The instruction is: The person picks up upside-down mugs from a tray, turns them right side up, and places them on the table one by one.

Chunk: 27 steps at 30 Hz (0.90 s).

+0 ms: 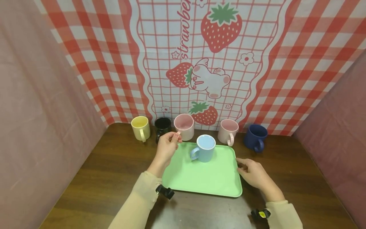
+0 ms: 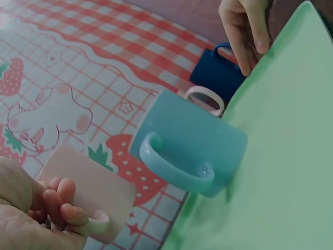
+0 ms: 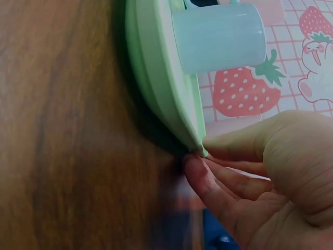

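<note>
A light blue mug (image 1: 205,149) stands upright on the green tray (image 1: 211,181), towards its back edge, handle to the left. My left hand (image 1: 167,147) pinches the handle of a pink mug (image 1: 186,127) behind the tray's back left corner; the left wrist view shows the fingers around that handle (image 2: 98,223). At the tray's right side, my right hand (image 1: 253,171) holds the rim, thumb on one face and fingers beneath, as the right wrist view shows.
Along the back stand a yellow mug (image 1: 141,128), a black mug (image 1: 163,124), a second pink mug (image 1: 227,131) and a dark blue mug (image 1: 255,137). Behind them hangs a strawberry-print checked cloth (image 1: 114,63). The brown wooden table (image 1: 108,178) lies under everything.
</note>
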Tool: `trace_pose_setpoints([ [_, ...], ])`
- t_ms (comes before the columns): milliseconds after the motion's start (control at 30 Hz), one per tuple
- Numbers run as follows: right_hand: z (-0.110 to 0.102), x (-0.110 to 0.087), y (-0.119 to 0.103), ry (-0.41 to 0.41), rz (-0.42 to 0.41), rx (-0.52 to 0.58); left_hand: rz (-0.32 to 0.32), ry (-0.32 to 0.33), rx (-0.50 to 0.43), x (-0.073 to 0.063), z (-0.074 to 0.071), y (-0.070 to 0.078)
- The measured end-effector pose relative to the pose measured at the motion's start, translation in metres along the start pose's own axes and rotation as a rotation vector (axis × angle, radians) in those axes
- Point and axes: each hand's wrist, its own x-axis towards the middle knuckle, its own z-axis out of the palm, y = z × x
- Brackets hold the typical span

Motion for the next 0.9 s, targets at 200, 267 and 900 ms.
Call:
trace_pose_setpoints([
  [200,0.001,0.0,0.0,-0.01,-0.012,0.016,-0.009,-0.005,0.004,0.004,-0.003,-0.012],
  [267,0.001,0.0,0.0,-0.01,-0.016,0.014,-0.014,-0.004,-0.001,0.005,-0.004,-0.015],
  [900,0.001,0.002,0.003,-0.03,-0.024,0.001,-0.032,-0.034,0.017,0.009,-0.004,-0.034],
])
